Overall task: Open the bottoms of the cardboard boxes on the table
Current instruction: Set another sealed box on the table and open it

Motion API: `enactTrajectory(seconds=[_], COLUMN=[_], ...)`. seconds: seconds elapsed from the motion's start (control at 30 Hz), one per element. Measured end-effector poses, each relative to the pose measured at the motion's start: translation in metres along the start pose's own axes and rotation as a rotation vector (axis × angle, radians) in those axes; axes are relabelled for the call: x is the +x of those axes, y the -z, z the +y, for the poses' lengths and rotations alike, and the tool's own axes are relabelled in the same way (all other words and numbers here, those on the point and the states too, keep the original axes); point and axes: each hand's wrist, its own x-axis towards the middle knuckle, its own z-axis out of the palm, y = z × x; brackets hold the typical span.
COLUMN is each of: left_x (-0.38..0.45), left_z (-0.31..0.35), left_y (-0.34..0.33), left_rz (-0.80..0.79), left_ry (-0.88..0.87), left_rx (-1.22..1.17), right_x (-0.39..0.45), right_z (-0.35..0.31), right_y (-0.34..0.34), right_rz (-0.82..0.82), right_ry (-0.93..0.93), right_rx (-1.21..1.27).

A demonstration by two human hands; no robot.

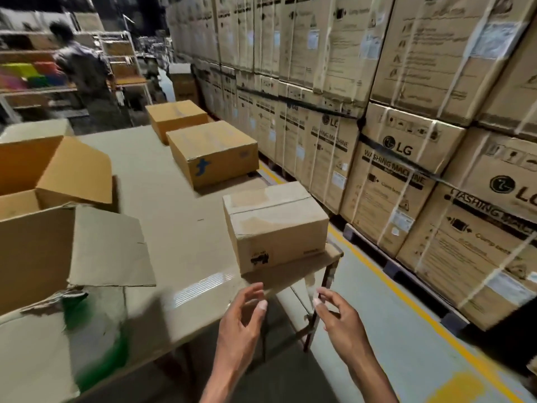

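Note:
A small closed cardboard box [276, 225] with tape across its top sits at the near right corner of the cardboard-covered table [174, 205]. Behind it stand a larger closed box with a blue mark [213, 154] and a third closed box [175, 117]. Two boxes with raised flaps stand at the left: a pale one [58, 251] and an orange-brown one [52, 173]. My left hand [242, 318] and my right hand [338, 315] hover just short of the small box, fingers spread, holding nothing.
A wall of stacked washing-machine cartons [406, 141] on pallets runs along the right, past a yellow floor line [406, 303]. A person [87, 74] stands at the far left by shelves. Torn cardboard with green print [87, 344] lies at the near left.

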Motion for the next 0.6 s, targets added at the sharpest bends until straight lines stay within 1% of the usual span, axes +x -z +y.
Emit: enactTrajectory(seconds=[0.2,0.3,0.43,0.53,0.6], left_x=[0.089,0.139,0.189,0.222,0.244], left_z=[0.012,0.014,0.011,0.010,0.005], left_y=[-0.020,-0.019,-0.013,-0.011,-0.012], left_rz=[0.088,0.121,0.162,0.201,0.213], left_ry=[-0.002,-0.038,0.002,-0.001,0.061], left_rx=[-0.015,0.045,0.130,0.194,0.226], right_x=[0.088,0.140,0.200,0.241,0.270], right_z=[-0.028,-0.043,-0.054,-0.065,-0.071], right_y=[0.013,0.013,0.012,0.011,0.010], right_rz=[-0.051,-0.049,-0.041,-0.047,-0.041], right_ry=[0.075,0.129,0.162,0.182,0.186], right_rx=[-0.024,-0.029,-0.132,-0.183,-0.189])
